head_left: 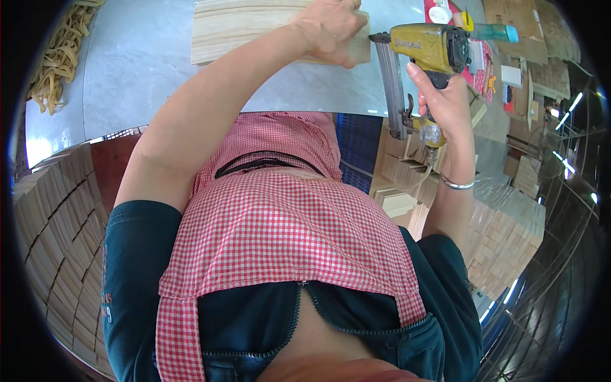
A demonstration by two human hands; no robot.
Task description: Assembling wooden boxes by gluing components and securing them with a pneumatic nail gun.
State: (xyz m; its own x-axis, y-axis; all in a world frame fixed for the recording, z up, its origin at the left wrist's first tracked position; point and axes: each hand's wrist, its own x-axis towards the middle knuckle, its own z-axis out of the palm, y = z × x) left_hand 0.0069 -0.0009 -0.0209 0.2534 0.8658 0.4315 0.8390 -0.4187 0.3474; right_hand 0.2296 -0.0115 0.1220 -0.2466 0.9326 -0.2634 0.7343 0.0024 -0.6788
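My red-and-white checked apron (280, 223) lies closest, over a dark green shirt (143, 254). A silver bracelet (457, 184) circles my right wrist. Just beyond it, my right hand (447, 105) has its fingers wrapped around the handle of a yellow nail gun (417, 41), thumb laid up along the grip; some of the fingers are hidden behind it. A hose (421, 181) hangs from the handle's lower end. The gun's nose points left at the end of a pale wooden board (242, 28); I can't tell whether the 2 touch.

The board lies flat near the edge of the grey surface (140, 70). My left hand (331, 28) rests at its right end, fingers bent and thumb by the near edge; I can't tell whether they pinch it. Well apart, at the surface's left end, sits a tangled heap of tan bands (67, 48).
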